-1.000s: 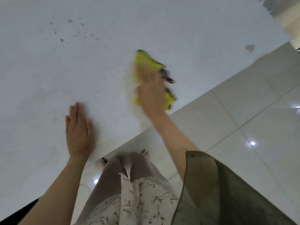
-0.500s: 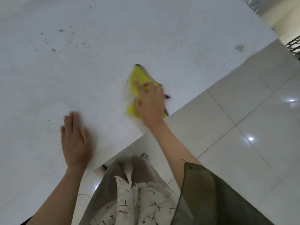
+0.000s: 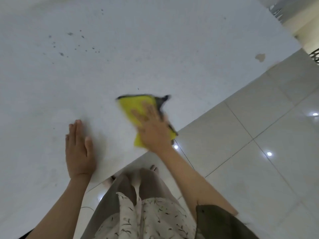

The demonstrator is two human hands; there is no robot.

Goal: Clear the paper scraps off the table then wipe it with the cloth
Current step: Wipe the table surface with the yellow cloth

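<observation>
The right hand [image 3: 152, 130] lies flat on the yellow cloth [image 3: 133, 107], fingers straight and spread, pressing it onto the white table [image 3: 155, 49] at the centre of the frame, near the table's edge. The cloth is blurred; a dark grey strip runs along its right side. The left hand [image 3: 79, 150] rests palm-down on the table at lower left — fingers straight, together. Dark specks [image 3: 76, 44] dot the upper left; 1 brownish stain [image 3: 260, 57] sits at upper right.

The yellow cloth [image 3: 132, 107] with a dark grey edge lies crumpled flat on the white tabletop [image 3: 155, 49]. It sits close to the tabletop's near edge, motion-blurred.
</observation>
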